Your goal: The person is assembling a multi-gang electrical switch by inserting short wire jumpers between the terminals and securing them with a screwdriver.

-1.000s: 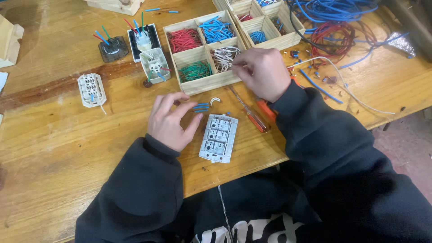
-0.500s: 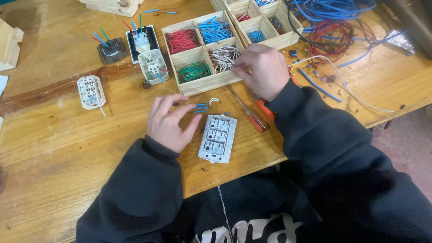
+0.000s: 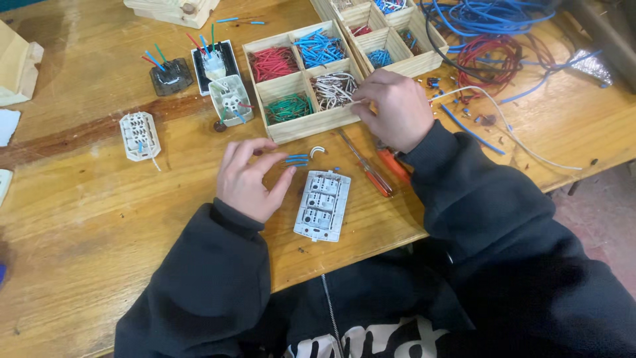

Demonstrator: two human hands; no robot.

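Observation:
My left hand (image 3: 248,179) rests on the wooden table (image 3: 99,219), thumb and fingers spread around a few short blue wire pieces (image 3: 296,159) and holding nothing. A white switch module (image 3: 322,204) lies face down just right of it. My right hand (image 3: 394,109) reaches to the compartment of white wire pieces (image 3: 333,88) in a wooden sorting tray (image 3: 311,124). Its curled fingertips are at the compartment's right edge. A pinched wire, if any, is hidden. An orange-handled screwdriver (image 3: 371,171) lies under that wrist.
The tray also holds red (image 3: 273,63), blue (image 3: 319,48) and green wire pieces (image 3: 289,107). A second tray (image 3: 391,40) stands behind it. Switch parts (image 3: 139,134) (image 3: 230,99) lie at the left. Coils of blue and red cable (image 3: 487,50) sprawl at the right.
Hardly anything differs. My right hand stays at the white-wire compartment. My left hand keeps its place by the blue pieces.

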